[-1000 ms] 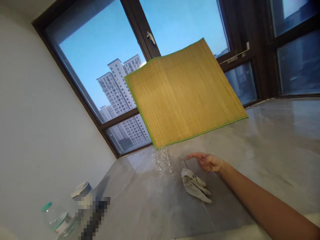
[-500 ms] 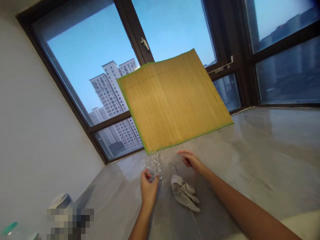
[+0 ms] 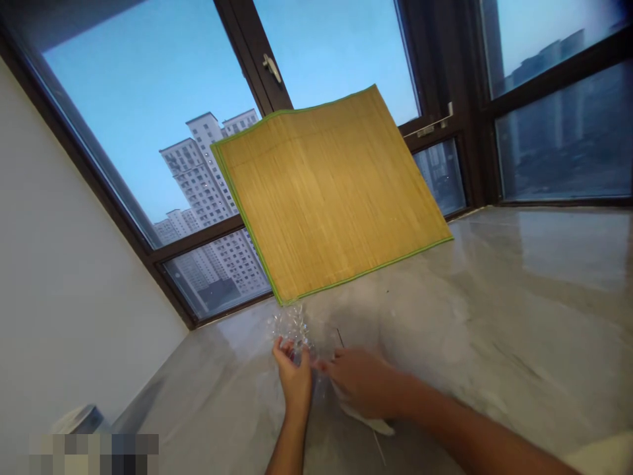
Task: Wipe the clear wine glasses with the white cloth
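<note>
My left hand [image 3: 295, 376] is closed around the lower end of a clear, glittering beaded piece [image 3: 291, 324], whose exact kind I cannot make out. Close beside it on the right, my right hand [image 3: 363, 379] has its fingertips drawn together near the beads. Motion blurs those fingers, and whatever they may pinch is too small to see. Under the right hand lies a pale grey cloth item [image 3: 368, 422], mostly covered. A thin dark stick or wire [image 3: 340, 338] pokes out just above the right hand.
A yellow bamboo mat [image 3: 331, 198] with green edging leans against the dark-framed window behind the beads. The grey glossy stone surface [image 3: 504, 310] extends right. A light round-topped object [image 3: 79, 419] stands at lower left, partly pixelated. A white wall borders the left side.
My right hand has come down and left to the beads, now covering most of the grey cloth. The left hand keeps its hold. The whole view has shifted slightly.
</note>
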Motion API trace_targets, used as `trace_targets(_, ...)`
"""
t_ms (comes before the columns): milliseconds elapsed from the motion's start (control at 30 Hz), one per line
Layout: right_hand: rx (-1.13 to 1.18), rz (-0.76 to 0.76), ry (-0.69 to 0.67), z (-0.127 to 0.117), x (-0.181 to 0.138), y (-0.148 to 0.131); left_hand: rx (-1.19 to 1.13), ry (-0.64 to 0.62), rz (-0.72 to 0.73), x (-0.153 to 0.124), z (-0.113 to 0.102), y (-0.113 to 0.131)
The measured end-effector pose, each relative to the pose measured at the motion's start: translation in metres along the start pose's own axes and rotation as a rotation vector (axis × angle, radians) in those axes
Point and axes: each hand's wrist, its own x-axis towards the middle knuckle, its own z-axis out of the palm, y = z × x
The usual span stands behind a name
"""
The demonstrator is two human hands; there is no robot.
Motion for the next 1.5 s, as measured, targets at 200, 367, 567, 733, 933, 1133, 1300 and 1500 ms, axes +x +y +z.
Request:
trace_targets(200, 0.076, -0.006, -0.018, 0.016, -0.041, -0.001, -0.015, -0.084, -0.052, -0.002, 0.007, 0.003)
trace_targets(367, 0.266, 0.054, -0.018, 0.004, -0.068, -0.011, 0.011, -0.113, -0.057, -0.001, 0.006, 0.004)
trace_targets(567, 0.225, 0.175, -0.026, 0.027, -0.063, -0.011, 0.063, -0.130, 0.017, -0.006, 0.003, 0.010)
trace_targets(733, 0.290, 0.264, 0.200, 0.037, -0.026, 0.012, 0.132, -0.156, 0.123, -0.013, -0.001, 0.020)
trace_targets(933, 0.284, 0.211, 0.572, 0.028, 0.044, 0.011, 0.240, -0.234, 0.221, -0.013, -0.002, 0.024)
trace_targets(1133, 0.170, 0.337, 0.573, 0.045, 0.064, 0.015, 0.453, -0.273, 0.268, -0.014, -0.009, 0.031)
trace_targets(1300, 0.088, 0.308, 0.811, 0.053, 0.056, 0.027, 0.557, -0.288, 0.309, -0.017, -0.008, 0.032)
trace_targets(1500, 0.130, 0.508, 0.764, 0.041, 0.054, 0.027, 0.564, -0.286, 0.335, -0.018, -0.008, 0.029)
